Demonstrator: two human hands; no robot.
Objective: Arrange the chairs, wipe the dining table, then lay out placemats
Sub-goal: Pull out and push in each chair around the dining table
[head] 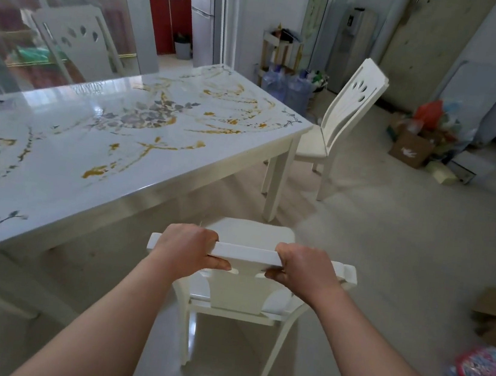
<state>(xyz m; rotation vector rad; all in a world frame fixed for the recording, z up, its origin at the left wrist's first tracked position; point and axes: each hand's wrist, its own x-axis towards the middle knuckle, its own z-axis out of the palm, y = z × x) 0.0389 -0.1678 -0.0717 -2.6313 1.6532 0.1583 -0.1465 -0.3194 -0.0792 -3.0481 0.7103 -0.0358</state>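
Right now the biggest thing is the dining table, and its shiny flowered tabletop (69, 120) fills the left side of the view. No cloth or placemats can be seen, so I think the wiping and mat steps are not yet done.

Next come three white chairs. One far chair (71, 35) stands behind the long side, with its back showing over the tabletop. One end chair (350, 106) stands at the short end, just beside the table leg and turned a bit sideways. It may need to be set straight too.

The near chair (247, 253) stands on the floor close to the person. It is near the table corner but apart from it, and its seat is not under the tabletop. Its seat points away from the person.

The left hand (183, 247) and the right hand (305, 271) both grip the top bar of this chair. The fingers curl over the top and the thumbs press the near side. Two hands set wide apart keep the chair from twisting, so I think it is about to be pushed or lifted into its place.
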